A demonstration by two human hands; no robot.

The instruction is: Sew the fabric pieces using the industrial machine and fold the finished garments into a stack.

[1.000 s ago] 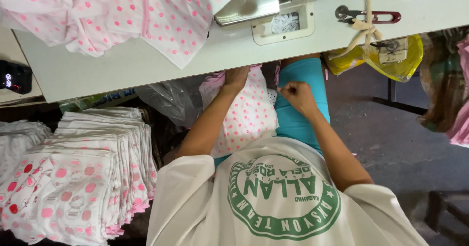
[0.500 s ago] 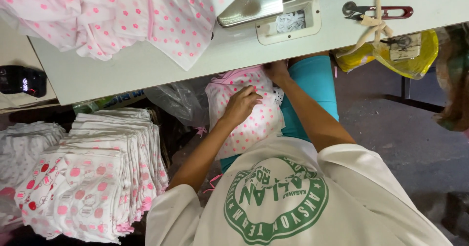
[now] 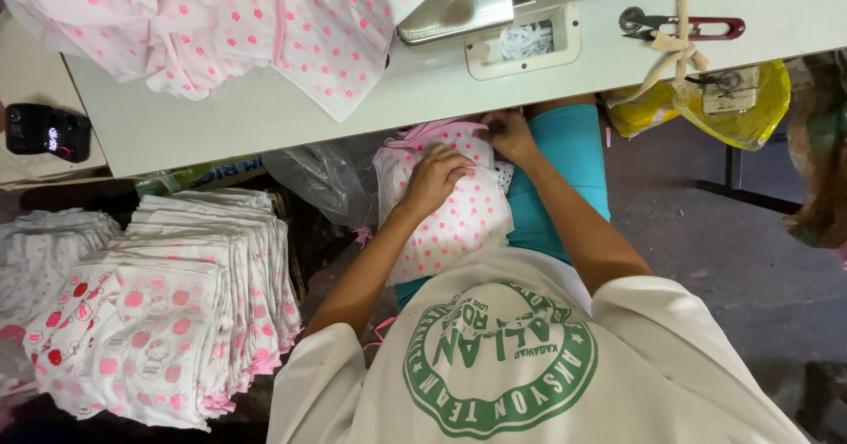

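Pink-dotted cloth (image 3: pixel 450 223) on your lap now lies under your flat left hand (image 3: pixel 434 179); your right hand (image 3: pixel 510 135) has moved up, pinching its top edge.

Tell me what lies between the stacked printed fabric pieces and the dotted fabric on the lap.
In the head view, a crumpled clear plastic bag lies between the stacked pieces and the dotted fabric.

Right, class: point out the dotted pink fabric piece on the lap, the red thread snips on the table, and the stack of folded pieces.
dotted fabric piece (image 3: pixel 459 223), head view, its lower middle.
red thread snips (image 3: pixel 697 28), head view, the handle.
stack of folded pieces (image 3: pixel 176 312), head view, top piece.
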